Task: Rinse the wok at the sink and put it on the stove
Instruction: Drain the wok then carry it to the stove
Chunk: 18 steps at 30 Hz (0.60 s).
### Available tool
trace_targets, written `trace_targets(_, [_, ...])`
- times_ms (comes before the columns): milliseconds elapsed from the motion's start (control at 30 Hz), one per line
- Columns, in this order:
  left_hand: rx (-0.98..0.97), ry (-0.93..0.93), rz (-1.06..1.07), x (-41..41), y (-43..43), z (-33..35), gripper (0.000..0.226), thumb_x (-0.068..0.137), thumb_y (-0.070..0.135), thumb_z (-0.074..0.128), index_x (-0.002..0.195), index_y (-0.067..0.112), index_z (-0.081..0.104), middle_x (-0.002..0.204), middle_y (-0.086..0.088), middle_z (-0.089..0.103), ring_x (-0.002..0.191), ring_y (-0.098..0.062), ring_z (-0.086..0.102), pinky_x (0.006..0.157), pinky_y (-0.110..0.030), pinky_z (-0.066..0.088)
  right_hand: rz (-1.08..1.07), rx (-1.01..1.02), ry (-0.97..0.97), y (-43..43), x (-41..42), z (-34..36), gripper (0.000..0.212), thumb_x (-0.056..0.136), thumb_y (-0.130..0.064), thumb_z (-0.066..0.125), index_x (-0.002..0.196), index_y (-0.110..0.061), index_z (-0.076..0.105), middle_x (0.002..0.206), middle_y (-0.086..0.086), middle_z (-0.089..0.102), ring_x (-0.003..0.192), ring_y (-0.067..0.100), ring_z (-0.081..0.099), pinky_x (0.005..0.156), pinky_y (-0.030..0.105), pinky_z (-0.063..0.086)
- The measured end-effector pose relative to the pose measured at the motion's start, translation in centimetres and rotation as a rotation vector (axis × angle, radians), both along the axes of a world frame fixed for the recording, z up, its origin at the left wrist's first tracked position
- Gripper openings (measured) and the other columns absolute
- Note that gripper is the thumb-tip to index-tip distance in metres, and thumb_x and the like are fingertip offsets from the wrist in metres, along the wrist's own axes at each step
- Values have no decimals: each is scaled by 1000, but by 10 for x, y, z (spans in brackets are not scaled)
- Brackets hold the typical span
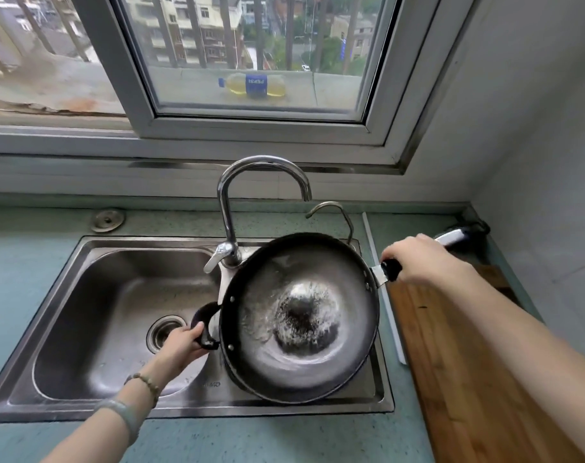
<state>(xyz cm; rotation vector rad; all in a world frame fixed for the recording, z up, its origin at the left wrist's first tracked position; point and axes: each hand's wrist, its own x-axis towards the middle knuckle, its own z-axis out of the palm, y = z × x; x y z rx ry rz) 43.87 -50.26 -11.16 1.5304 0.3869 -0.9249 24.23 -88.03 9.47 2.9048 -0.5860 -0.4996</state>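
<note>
Wok (298, 319) sits over the sink's (84, 295) right basin, held between both grips. Left hand (181, 342) is curled round the black loop handle (206, 325), wrist bent up. Right hand (421, 259) is clamped over the long black handle (391, 269), arm extended. Wok interior is grey steel, with water swirling round a blackened centre. Faucet (231, 202) stands beyond the left grip. Bottle (254, 85) lies far beyond on the ledge outside, its blue label reading "PEPSI", mirrored. The sink rim stamp is illegible.

Black wok (348, 315) with silvery swirl, steel-grey sink (94, 295), teal counter (24, 262), brown board (468, 379)
</note>
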Motion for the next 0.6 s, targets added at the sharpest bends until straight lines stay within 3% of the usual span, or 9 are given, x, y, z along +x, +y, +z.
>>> trace_targets(133, [14,-185,7,-6,-7,36,19,100,7,43,84,-1,50,81,-21,55,68,-30,61,50,-25,58,-32,-46,-85,-7,-29,-32,31,74,-15,57,104,-26,56,104,-1,67,104,23,61,82,34,37])
trace_targets(233, [78,-406,-53,2,-9,64,13,98,6,49,91,-4,50,73,-17,53,45,-10,63,41,-17,50,-137,80,-135,-8,-49,-70,39,73,-14,59,110,-25,55,111,1,67,110,24,58,85,35,37])
trace_targets(300, [92,-526,-106,12,-9,83,13,95,8,55,97,-6,54,74,-17,57,45,-5,63,43,-17,51,-233,230,-139,-1,-59,-93,41,74,-17,65,113,-23,55,116,1,66,113,24,57,87,34,37])
trace_targets(400, [140,-629,-187,26,-10,105,23,89,16,65,95,-6,59,84,-24,64,62,-20,68,60,-35,60,-362,445,-108,12,-68,-120,43,70,-20,76,107,-26,54,118,4,66,111,26,58,87,34,43])
trace_targets(467, [186,-644,-216,31,-10,111,25,87,20,68,91,-3,61,82,-23,65,69,-31,67,70,-46,59,-403,535,-57,15,-70,-126,46,68,-21,80,104,-28,53,119,6,64,108,26,59,85,33,48])
trace_targets(600, [213,-543,-227,36,-5,103,30,87,22,67,83,-8,62,75,-18,57,69,-30,62,73,-51,58,-379,579,45,9,-61,-110,53,71,-19,79,118,-24,55,123,6,59,105,20,56,80,27,45])
